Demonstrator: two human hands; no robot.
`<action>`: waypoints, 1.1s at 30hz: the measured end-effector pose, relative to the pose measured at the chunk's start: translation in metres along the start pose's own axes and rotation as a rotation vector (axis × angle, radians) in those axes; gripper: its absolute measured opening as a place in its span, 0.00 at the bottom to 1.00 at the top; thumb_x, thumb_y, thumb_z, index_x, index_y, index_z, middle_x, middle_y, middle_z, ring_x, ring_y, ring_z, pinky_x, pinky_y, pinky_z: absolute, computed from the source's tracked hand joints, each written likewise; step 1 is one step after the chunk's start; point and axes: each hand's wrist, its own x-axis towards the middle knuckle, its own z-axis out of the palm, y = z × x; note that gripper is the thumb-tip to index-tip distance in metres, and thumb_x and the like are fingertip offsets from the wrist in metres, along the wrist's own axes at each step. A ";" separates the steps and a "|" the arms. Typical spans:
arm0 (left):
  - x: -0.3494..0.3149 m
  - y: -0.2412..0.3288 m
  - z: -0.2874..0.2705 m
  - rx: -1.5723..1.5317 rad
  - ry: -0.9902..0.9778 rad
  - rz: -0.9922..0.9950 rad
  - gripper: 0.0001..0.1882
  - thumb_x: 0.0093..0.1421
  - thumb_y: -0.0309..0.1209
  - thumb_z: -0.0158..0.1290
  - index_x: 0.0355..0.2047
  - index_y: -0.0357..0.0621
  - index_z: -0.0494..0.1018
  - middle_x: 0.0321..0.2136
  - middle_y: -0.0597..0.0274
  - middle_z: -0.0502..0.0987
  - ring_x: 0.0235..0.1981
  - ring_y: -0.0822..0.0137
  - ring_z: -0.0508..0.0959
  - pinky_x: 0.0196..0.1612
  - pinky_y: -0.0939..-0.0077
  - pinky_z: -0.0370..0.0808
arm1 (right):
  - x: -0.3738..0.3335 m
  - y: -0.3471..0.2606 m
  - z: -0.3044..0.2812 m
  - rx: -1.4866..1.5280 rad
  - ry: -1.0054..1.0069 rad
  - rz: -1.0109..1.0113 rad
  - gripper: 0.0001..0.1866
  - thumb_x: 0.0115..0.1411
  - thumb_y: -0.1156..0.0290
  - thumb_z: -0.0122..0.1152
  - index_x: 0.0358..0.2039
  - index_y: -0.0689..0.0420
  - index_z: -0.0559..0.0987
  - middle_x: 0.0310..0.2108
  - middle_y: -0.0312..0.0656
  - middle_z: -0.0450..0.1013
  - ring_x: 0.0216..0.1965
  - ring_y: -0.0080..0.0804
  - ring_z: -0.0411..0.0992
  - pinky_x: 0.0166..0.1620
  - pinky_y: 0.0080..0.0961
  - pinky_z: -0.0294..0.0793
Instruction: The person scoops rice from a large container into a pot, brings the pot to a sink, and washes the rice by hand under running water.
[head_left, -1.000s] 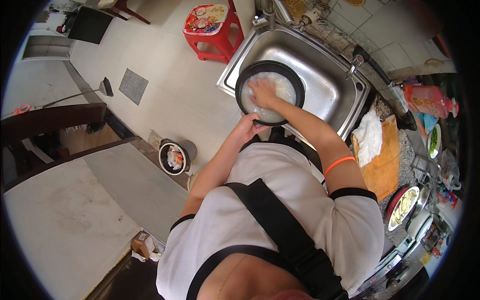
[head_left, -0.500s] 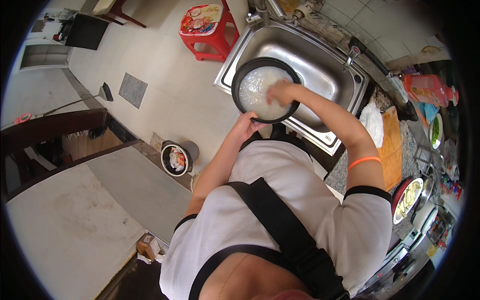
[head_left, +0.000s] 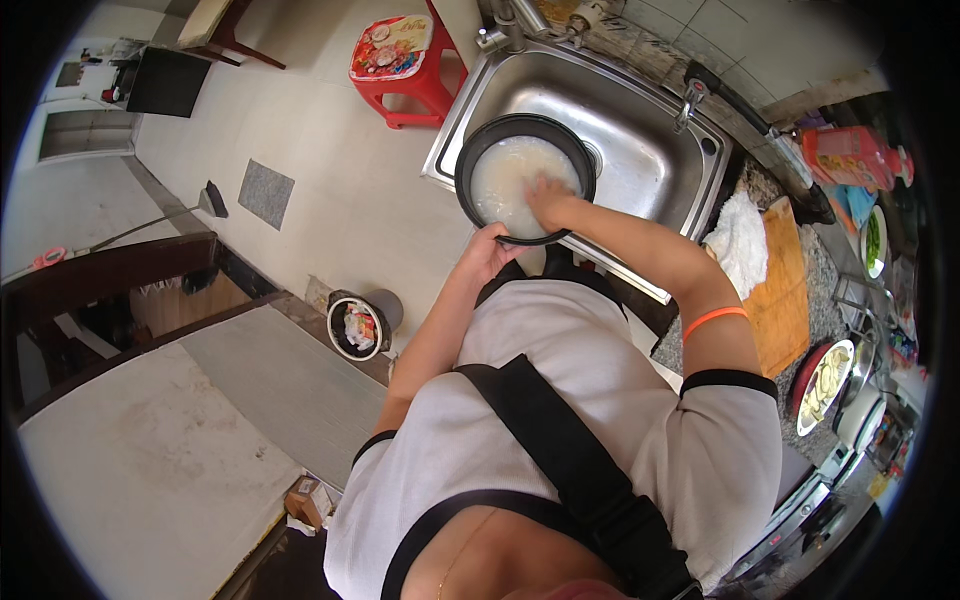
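A dark round pot full of cloudy whitish water is held over the left edge of the steel sink. My left hand grips its near rim, thumb on top. Inside the pot, my right hand dips into the liquid with its fingers apart and the tips under the surface. Pale grains seem to lie in the water, but the cloudiness hides most of what is at the bottom.
A tap stands at the sink's back. To the right are a white cloth, a wooden cutting board and a plate of pale sliced food. A red stool and a waste bin stand left on the floor.
My right hand has moved slightly left and down within the pot, stirring the water. The pot has shifted a little left. My left hand keeps its hold on the rim.
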 end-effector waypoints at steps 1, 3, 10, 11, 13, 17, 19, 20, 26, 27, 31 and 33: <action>-0.001 0.000 0.000 0.001 0.001 0.000 0.16 0.46 0.23 0.40 0.35 0.24 0.60 0.34 0.45 0.68 0.35 0.53 0.72 0.41 0.63 0.71 | -0.003 -0.004 -0.002 0.008 -0.041 -0.019 0.35 0.42 0.73 0.54 0.53 0.49 0.56 0.54 0.51 0.50 0.51 0.48 0.55 0.48 0.42 0.58; 0.000 -0.001 -0.006 -0.006 -0.015 -0.015 0.16 0.46 0.22 0.39 0.36 0.24 0.60 0.35 0.45 0.68 0.36 0.53 0.72 0.43 0.64 0.71 | -0.003 -0.006 -0.021 0.018 -0.248 -0.276 0.35 0.40 0.74 0.54 0.52 0.52 0.56 0.52 0.54 0.52 0.50 0.48 0.56 0.48 0.38 0.60; 0.004 -0.009 -0.021 -0.027 -0.052 -0.045 0.18 0.45 0.22 0.39 0.38 0.23 0.58 0.38 0.44 0.67 0.39 0.55 0.70 0.46 0.66 0.69 | 0.039 0.001 -0.041 0.069 0.329 -0.670 0.26 0.41 0.78 0.50 0.45 0.45 0.67 0.46 0.44 0.61 0.48 0.44 0.59 0.48 0.35 0.59; 0.003 -0.008 -0.020 -0.035 -0.047 -0.049 0.18 0.45 0.22 0.39 0.39 0.23 0.58 0.38 0.44 0.67 0.40 0.55 0.70 0.46 0.66 0.68 | 0.039 0.003 -0.046 -0.024 0.552 -0.640 0.26 0.42 0.78 0.48 0.44 0.43 0.67 0.46 0.44 0.62 0.48 0.43 0.60 0.48 0.36 0.60; 0.003 -0.008 -0.018 -0.018 -0.030 -0.044 0.19 0.45 0.21 0.39 0.39 0.23 0.58 0.38 0.44 0.67 0.40 0.55 0.70 0.46 0.66 0.68 | 0.052 0.023 -0.033 -0.015 0.513 -0.486 0.22 0.45 0.75 0.47 0.43 0.44 0.68 0.45 0.42 0.61 0.48 0.42 0.59 0.48 0.36 0.60; -0.001 -0.005 -0.009 -0.026 -0.023 -0.009 0.18 0.45 0.21 0.39 0.39 0.23 0.59 0.39 0.45 0.66 0.41 0.55 0.69 0.47 0.65 0.68 | 0.033 0.033 -0.009 0.068 0.376 -0.146 0.17 0.48 0.73 0.45 0.42 0.52 0.67 0.43 0.48 0.61 0.46 0.43 0.61 0.46 0.36 0.62; -0.002 -0.006 -0.008 -0.028 -0.020 -0.015 0.18 0.45 0.21 0.39 0.38 0.24 0.59 0.39 0.46 0.66 0.40 0.55 0.70 0.46 0.65 0.68 | 0.012 0.027 -0.005 0.046 0.206 -0.066 0.20 0.47 0.74 0.47 0.44 0.55 0.65 0.44 0.52 0.60 0.46 0.46 0.61 0.45 0.36 0.63; -0.003 -0.005 -0.007 -0.025 -0.019 -0.016 0.18 0.45 0.21 0.39 0.38 0.24 0.59 0.39 0.46 0.66 0.40 0.55 0.70 0.46 0.65 0.69 | 0.004 0.022 -0.004 0.025 0.112 -0.079 0.22 0.46 0.74 0.47 0.46 0.57 0.62 0.45 0.55 0.59 0.46 0.47 0.61 0.45 0.37 0.63; -0.004 -0.003 -0.008 0.037 0.065 -0.052 0.17 0.45 0.21 0.40 0.37 0.25 0.60 0.37 0.48 0.67 0.38 0.56 0.71 0.44 0.68 0.71 | -0.003 0.013 -0.006 0.099 0.021 -0.423 0.14 0.48 0.70 0.47 0.37 0.60 0.70 0.44 0.50 0.63 0.45 0.46 0.62 0.46 0.32 0.62; -0.007 0.001 -0.003 0.046 0.075 -0.053 0.17 0.45 0.22 0.40 0.37 0.25 0.60 0.36 0.47 0.67 0.36 0.55 0.72 0.41 0.67 0.73 | -0.011 0.017 -0.007 0.131 0.276 -0.492 0.11 0.48 0.70 0.47 0.32 0.60 0.72 0.42 0.48 0.64 0.44 0.45 0.63 0.45 0.31 0.62; -0.024 0.019 0.025 0.059 0.122 -0.086 0.17 0.47 0.23 0.39 0.36 0.22 0.58 0.34 0.45 0.68 0.32 0.53 0.73 0.34 0.68 0.76 | -0.001 0.060 -0.029 0.374 0.626 -0.688 0.08 0.49 0.71 0.49 0.26 0.60 0.74 0.35 0.43 0.69 0.41 0.39 0.63 0.43 0.28 0.63; -0.025 0.025 0.030 0.054 0.126 -0.113 0.17 0.46 0.22 0.39 0.37 0.23 0.58 0.34 0.45 0.67 0.33 0.53 0.73 0.35 0.69 0.76 | -0.007 0.072 -0.037 0.532 0.630 -0.609 0.07 0.48 0.70 0.50 0.24 0.59 0.74 0.32 0.42 0.69 0.40 0.39 0.63 0.42 0.29 0.63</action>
